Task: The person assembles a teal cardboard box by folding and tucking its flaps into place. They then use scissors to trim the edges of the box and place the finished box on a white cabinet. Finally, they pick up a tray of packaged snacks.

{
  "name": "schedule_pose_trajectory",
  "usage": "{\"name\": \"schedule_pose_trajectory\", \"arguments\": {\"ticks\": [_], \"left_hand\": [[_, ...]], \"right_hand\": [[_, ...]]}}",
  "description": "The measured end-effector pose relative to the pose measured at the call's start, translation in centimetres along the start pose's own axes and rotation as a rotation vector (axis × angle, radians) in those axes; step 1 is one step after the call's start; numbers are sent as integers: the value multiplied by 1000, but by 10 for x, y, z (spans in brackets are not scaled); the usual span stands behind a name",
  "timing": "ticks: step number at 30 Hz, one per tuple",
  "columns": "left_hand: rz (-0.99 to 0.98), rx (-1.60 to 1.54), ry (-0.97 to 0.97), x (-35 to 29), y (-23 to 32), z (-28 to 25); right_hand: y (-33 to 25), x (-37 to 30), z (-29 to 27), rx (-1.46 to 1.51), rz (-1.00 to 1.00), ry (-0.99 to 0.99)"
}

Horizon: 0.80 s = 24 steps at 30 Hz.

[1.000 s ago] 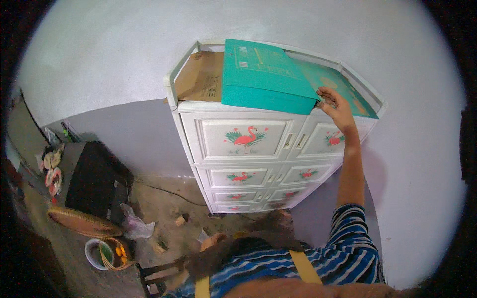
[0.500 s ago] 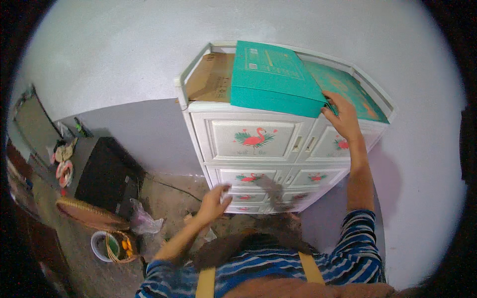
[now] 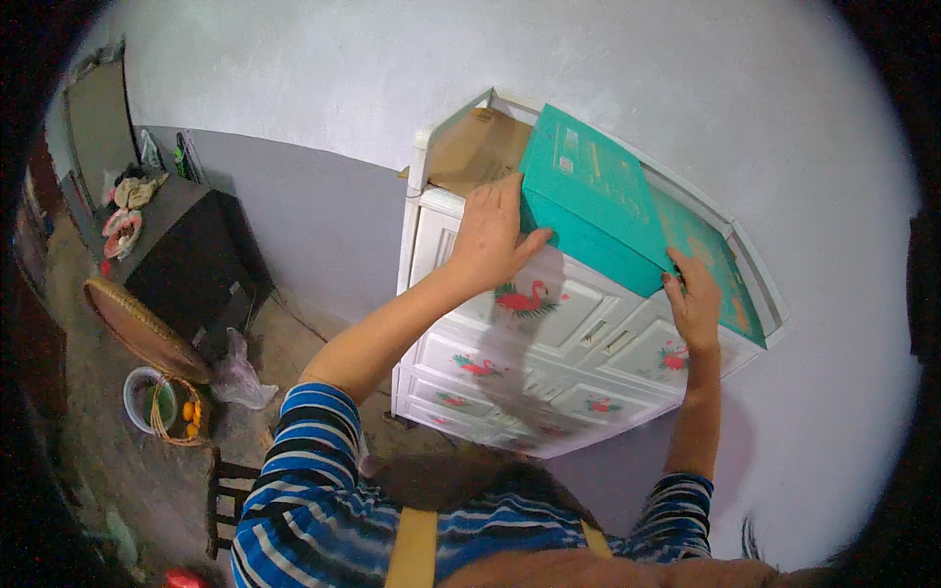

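A flat teal-green cardboard box point(image 3: 593, 201) with printing on its lid lies tilted on top of a white cabinet point(image 3: 461, 338) with flamingo pictures on its doors. At the box's left front corner is my left hand point(image 3: 490, 235), fingers along the side and thumb against the front face. My right hand point(image 3: 694, 299) grips the right front corner, with its fingertips curled on the edge. Under or beside the box's left end lies a brown cardboard piece point(image 3: 478, 152). To its right, a second green printed box point(image 3: 701, 250) lies flat within the cabinet's raised rim.
On the left stands a dark low cabinet point(image 3: 186, 260) with bags and small items on it. Near it are a round woven tray point(image 3: 147, 328), a white bucket point(image 3: 140, 397), a wicker basket point(image 3: 179, 431) with orange things, a plastic bag point(image 3: 240, 377) and a dark wooden stool point(image 3: 230, 500).
My left hand has risen from below and taken hold of the box's left front corner. My right hand stays at the right corner. The view has turned leftward.
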<state>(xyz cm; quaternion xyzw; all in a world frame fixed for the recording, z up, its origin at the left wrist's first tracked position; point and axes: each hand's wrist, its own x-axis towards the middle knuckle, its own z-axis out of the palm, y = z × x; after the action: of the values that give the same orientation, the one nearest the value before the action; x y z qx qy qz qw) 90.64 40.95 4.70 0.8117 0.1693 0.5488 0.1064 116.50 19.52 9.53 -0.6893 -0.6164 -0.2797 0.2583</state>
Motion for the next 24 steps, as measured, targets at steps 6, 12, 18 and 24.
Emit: {"name": "schedule_pose_trajectory", "arguments": {"ticks": [6, 12, 18, 24], "left_hand": [[-29, -94, 124, 12, 0, 16], [-74, -267, 206, 29, 12, 24], [-559, -1227, 527, 12, 69, 46], [-593, -1584, 657, 29, 58, 41]], "right_hand": [[8, -2, 15, -35, -115, 58], [7, 3, 12, 90, -46, 77], [18, -6, 15, 120, 8, 244], [22, -8, 19, 172, 11, 298]]}}
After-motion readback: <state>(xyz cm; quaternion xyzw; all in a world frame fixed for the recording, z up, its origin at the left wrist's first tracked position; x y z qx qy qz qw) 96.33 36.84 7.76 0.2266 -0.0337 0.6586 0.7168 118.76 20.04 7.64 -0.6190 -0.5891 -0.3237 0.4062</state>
